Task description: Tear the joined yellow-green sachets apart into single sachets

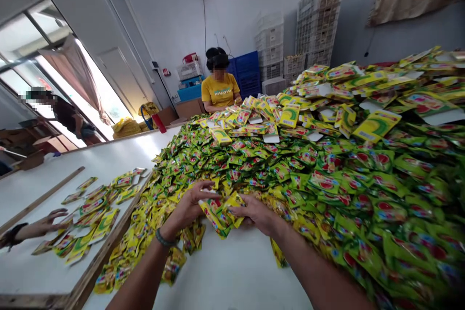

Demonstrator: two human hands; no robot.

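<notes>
- Fingers of the left hand (189,207) hold a small box (215,216) toward the table's (221,276) near edge.
- Fingers of the right hand (257,213) pinch a yellow packet (237,202).
- Green packets (385,210) pile toward its right edge.

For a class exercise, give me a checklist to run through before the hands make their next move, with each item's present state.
1. Left hand holding the box: ok.
2. Right hand holding a yellow packet: ok.
3. Number of packets inside the held box: cannot tell, its inside is hidden.
4. Green packets near the hands: ok, heaped just beyond them.
5. Loose boxes neatly stacked: not ok, they lie jumbled on the heap.
6. Co-worker's hand apart from both hands: ok, across the wooden strip.
</notes>
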